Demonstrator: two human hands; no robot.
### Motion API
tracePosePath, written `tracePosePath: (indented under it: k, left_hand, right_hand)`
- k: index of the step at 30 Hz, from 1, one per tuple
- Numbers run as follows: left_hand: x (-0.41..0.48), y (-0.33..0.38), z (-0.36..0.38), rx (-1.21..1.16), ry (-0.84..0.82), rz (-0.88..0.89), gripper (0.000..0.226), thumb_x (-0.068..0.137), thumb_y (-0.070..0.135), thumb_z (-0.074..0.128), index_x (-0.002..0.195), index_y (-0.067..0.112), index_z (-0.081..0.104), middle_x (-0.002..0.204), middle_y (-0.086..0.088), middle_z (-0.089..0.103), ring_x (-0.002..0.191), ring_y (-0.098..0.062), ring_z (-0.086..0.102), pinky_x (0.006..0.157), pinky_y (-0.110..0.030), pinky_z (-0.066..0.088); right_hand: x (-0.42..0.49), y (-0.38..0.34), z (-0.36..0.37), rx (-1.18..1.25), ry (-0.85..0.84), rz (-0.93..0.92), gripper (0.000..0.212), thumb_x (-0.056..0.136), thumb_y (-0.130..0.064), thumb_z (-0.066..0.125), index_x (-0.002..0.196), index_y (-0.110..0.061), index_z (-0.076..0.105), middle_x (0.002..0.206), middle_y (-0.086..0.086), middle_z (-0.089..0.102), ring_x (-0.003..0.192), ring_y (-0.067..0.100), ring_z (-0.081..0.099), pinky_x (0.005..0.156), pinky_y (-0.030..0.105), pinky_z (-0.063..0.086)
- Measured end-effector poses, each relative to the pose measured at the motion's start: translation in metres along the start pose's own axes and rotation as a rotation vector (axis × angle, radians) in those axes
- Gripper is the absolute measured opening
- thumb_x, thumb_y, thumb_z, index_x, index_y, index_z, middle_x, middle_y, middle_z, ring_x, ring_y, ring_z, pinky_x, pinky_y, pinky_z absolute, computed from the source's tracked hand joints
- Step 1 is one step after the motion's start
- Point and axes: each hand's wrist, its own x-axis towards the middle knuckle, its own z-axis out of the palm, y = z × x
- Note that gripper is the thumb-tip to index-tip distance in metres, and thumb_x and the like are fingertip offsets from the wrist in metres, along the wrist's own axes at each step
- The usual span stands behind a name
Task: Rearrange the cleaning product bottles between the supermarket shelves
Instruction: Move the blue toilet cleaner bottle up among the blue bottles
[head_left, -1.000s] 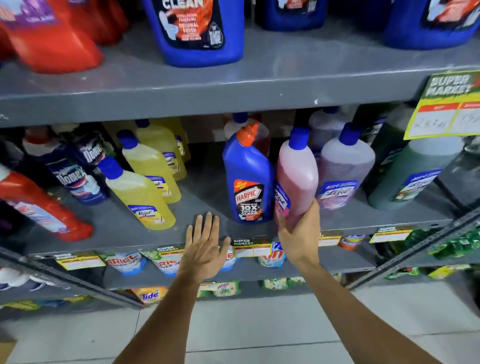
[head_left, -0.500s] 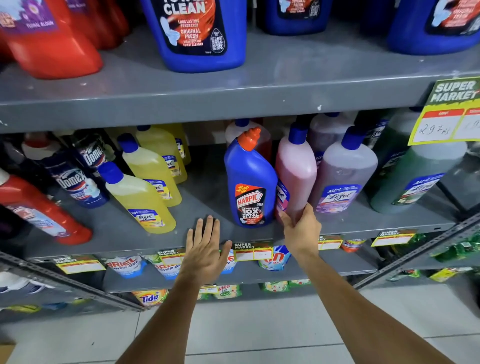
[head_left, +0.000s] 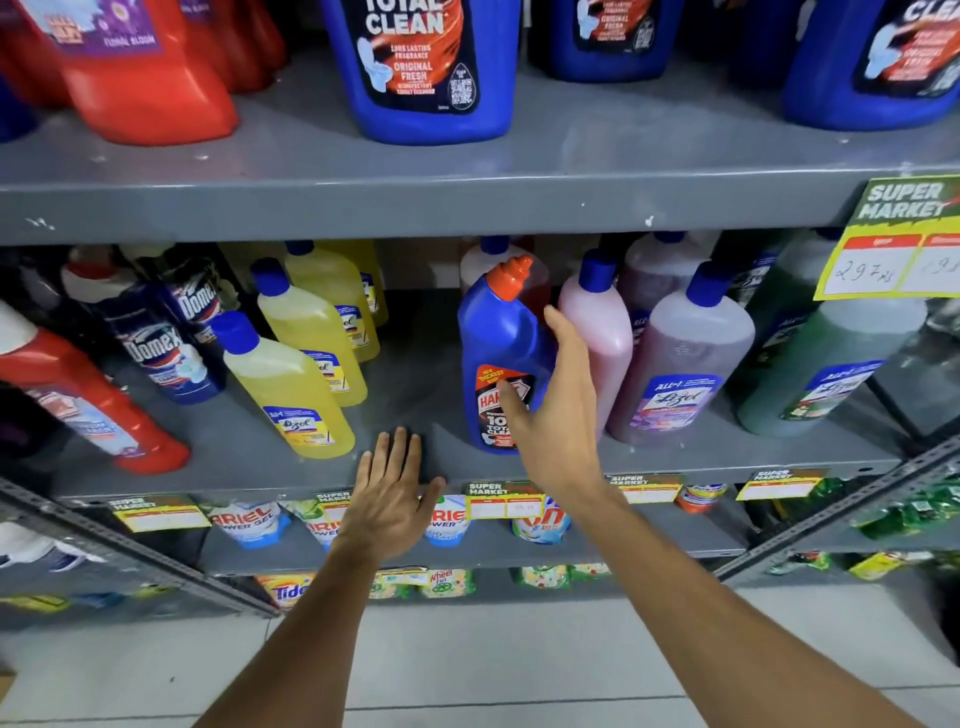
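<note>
A person faces grey supermarket shelves stocked with cleaning products. At nine o'clock on the middle shelf, a red bottle leans beside dark blue bottles, with a row of yellow bottles running back toward eleven o'clock. Near the centre, the left hand lies palm-down on the shelf's front edge, fingers straight and pressed close together, thumb out to three o'clock, gripping nothing. Just at its one o'clock stands a blue bottle with an orange cap. The right hand is open against it, thumb across the front label and fingers spread up along its right flank; whether they actually press the plastic is hard to tell. At the hand's three o'clock stand a pink bottle, a purple bottle and a green bottle in turn. A price tag hangs from the upper shelf at two o'clock, where large blue bottles stand.
</note>
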Motion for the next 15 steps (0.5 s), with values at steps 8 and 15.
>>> tracePosePath:
  k: [8,15]
  left_hand:
    - [0.001,-0.002,0.002,-0.013,0.0,0.008,0.089,0.087,0.07,-0.002,0.155,0.012,0.006,0.164,-0.009,0.003,0.15,-0.029,-0.002,0.119,-0.046,0.001]
    - [0.0,0.0,-0.001,-0.037,0.034,0.018,0.082,0.092,0.065,0.01,0.154,0.012,0.012,0.163,-0.009,0.009,0.15,-0.03,0.003,0.118,-0.048,0.005]
  right_hand:
    - [0.03,0.012,0.013,-0.273,-0.114,0.024,0.085,0.078,-0.006,0.078,0.15,-0.012,0.034,0.148,0.006,0.044,0.139,0.024,0.04,0.117,0.042,0.034]
    - [-0.008,0.023,0.015,-0.217,0.007,0.119,0.079,0.073,-0.017,0.084,0.141,-0.02,0.044,0.133,0.0,0.052,0.121,0.02,0.047,0.105,0.039,0.042]
